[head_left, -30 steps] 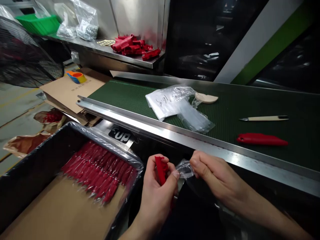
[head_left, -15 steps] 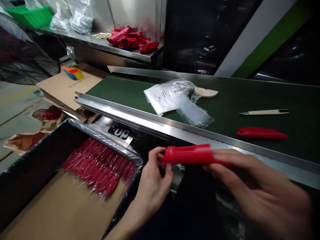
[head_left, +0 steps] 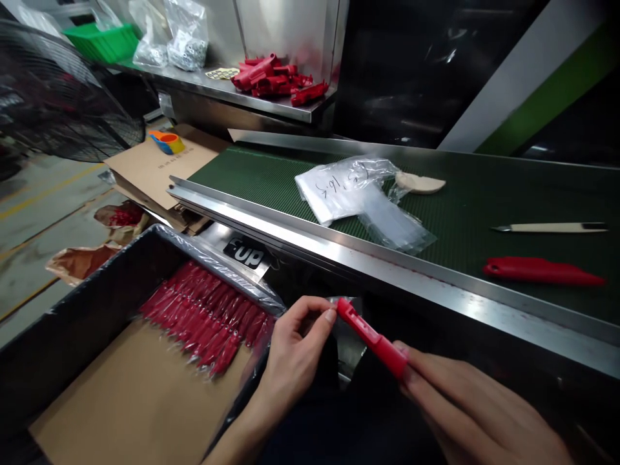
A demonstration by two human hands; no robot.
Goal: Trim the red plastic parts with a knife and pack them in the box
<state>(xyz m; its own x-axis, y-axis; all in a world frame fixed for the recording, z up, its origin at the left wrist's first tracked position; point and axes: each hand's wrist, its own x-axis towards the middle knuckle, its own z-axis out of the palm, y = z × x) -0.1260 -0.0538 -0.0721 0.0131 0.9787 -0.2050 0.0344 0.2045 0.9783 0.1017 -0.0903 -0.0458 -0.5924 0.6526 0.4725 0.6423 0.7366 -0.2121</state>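
Tilted in front of the conveyor edge, a red plastic part [head_left: 371,336] has its lower right end between the thumb and fingers of my right hand [head_left: 465,394]. My left hand [head_left: 298,345] is pinched at the part's upper left tip; whether the fingertips grip the tip or something small is hidden. Another red part [head_left: 542,270] lies on the green conveyor belt [head_left: 232,171], below a pale-handled knife [head_left: 557,227]. Clear plastic bags [head_left: 339,187] with handwriting rest mid-belt beside a beige curved piece [head_left: 420,183].
At lower left stands a black-lined box [head_left: 97,284] holding rows of bagged red parts [head_left: 208,316]. Cardboard [head_left: 145,165] carries a tape roll [head_left: 167,142]. A metal shelf [head_left: 290,110] bears a pile of red parts [head_left: 276,77]. A fan [head_left: 62,97] stands at upper left.
The held red part has turned from level to slanting down to the right. My right hand has moved lower, and my left thumb and fingers have closed together at the tip. The view has shifted.
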